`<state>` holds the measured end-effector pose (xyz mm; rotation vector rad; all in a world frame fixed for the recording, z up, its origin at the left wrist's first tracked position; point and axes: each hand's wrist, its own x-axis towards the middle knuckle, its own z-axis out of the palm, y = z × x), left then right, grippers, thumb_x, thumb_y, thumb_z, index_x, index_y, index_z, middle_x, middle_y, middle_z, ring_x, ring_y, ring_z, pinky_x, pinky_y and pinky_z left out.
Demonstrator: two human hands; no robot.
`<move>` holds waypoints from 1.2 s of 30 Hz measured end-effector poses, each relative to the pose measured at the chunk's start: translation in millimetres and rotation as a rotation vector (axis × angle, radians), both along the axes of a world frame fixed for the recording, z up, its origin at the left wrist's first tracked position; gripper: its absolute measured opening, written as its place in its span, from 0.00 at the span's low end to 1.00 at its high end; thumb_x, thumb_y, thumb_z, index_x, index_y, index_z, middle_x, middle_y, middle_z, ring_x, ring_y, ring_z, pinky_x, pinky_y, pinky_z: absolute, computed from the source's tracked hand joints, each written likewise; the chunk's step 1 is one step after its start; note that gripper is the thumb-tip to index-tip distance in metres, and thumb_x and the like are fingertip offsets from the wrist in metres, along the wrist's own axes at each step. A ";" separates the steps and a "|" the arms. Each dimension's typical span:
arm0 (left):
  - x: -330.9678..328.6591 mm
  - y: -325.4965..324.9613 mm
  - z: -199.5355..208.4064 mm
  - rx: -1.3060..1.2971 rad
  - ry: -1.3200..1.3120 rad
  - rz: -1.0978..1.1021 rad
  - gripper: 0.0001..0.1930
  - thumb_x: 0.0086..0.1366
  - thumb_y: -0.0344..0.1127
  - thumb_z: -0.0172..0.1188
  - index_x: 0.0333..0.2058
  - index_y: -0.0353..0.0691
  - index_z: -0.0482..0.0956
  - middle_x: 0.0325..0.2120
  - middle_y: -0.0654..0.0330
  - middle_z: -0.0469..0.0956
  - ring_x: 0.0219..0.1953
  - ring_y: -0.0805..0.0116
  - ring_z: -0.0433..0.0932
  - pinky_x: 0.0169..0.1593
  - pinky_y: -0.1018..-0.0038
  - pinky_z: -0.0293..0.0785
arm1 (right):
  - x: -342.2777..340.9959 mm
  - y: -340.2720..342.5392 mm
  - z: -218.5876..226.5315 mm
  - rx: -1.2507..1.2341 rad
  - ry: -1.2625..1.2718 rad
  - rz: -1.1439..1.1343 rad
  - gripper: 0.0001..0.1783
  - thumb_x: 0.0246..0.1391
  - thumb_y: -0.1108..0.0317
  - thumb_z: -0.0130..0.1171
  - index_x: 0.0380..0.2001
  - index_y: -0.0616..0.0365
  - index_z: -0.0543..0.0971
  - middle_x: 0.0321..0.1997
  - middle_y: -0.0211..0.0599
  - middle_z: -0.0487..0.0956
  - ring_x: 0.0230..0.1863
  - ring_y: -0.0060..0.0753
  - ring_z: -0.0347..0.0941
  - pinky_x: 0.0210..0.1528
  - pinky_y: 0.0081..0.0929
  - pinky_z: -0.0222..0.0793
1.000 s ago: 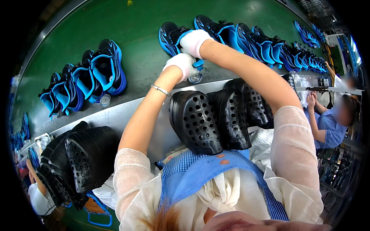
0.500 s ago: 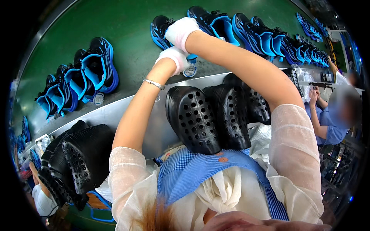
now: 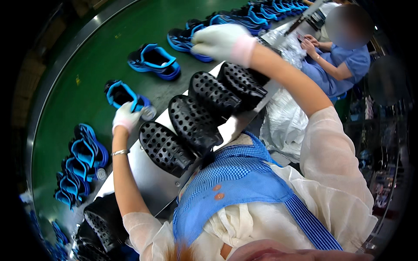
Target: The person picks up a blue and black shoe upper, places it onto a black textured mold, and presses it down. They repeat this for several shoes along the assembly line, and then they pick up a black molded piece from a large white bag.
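Note:
My left hand (image 3: 126, 117), in a white glove with a pink cuff, has its fingers closed on the heel of a black and blue sneaker (image 3: 121, 95) on the green table. A round tag (image 3: 149, 113) hangs beside that heel. My gloved right hand (image 3: 224, 41) is raised at the near end of the far shoe row, partly covering a black and blue sneaker (image 3: 187, 41). Motion smears its fingers, so its grip is unclear. Between my hands another sneaker (image 3: 154, 61) sits alone, its blue-lined opening facing up.
Black perforated shoe-shaped pieces (image 3: 189, 117) stand along the metal ledge (image 3: 150, 180) before me; more stacked black pieces (image 3: 102, 222) are at lower left. Several sneakers (image 3: 82, 158) line the table's left. A person in blue (image 3: 339, 65) sits at right beside white plastic bags (image 3: 285, 122).
My hands, close together at one sneaker before, are now apart: the left at a sneaker's heel, the right by the far row. The view has turned and tilted.

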<state>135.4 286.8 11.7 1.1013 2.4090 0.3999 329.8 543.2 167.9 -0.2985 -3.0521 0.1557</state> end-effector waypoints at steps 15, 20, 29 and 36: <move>7.4 2.8 63.7 0.062 0.356 -0.201 0.33 0.51 0.36 0.63 0.58 0.46 0.65 0.53 0.50 0.67 0.51 0.49 0.71 0.51 0.63 0.70 | 193.5 146.7 -79.3 -0.007 0.164 -0.554 0.22 0.49 0.57 0.59 0.47 0.54 0.74 0.42 0.43 0.76 0.45 0.42 0.72 0.49 0.32 0.67; 12.4 55.4 60.6 0.197 0.223 -0.352 0.30 0.57 0.41 0.59 0.58 0.41 0.64 0.54 0.47 0.66 0.53 0.49 0.69 0.56 0.65 0.66 | 200.4 156.0 -87.8 0.013 0.126 -0.543 0.26 0.47 0.59 0.63 0.49 0.55 0.71 0.46 0.45 0.74 0.49 0.45 0.71 0.52 0.33 0.67; -7.3 122.1 -3.6 0.229 -0.009 -0.390 0.25 0.60 0.45 0.58 0.53 0.37 0.69 0.45 0.45 0.72 0.48 0.49 0.72 0.53 0.65 0.66 | 193.9 168.4 -99.6 0.133 0.128 -0.503 0.24 0.46 0.60 0.65 0.46 0.51 0.70 0.46 0.39 0.73 0.48 0.42 0.71 0.49 0.33 0.68; -1.9 98.2 2.8 0.105 0.109 -0.402 0.15 0.61 0.41 0.56 0.40 0.34 0.73 0.35 0.47 0.71 0.38 0.45 0.71 0.43 0.62 0.67 | 200.9 164.5 -95.1 0.160 0.146 -0.461 0.21 0.45 0.63 0.65 0.42 0.51 0.71 0.42 0.35 0.73 0.47 0.40 0.71 0.47 0.32 0.69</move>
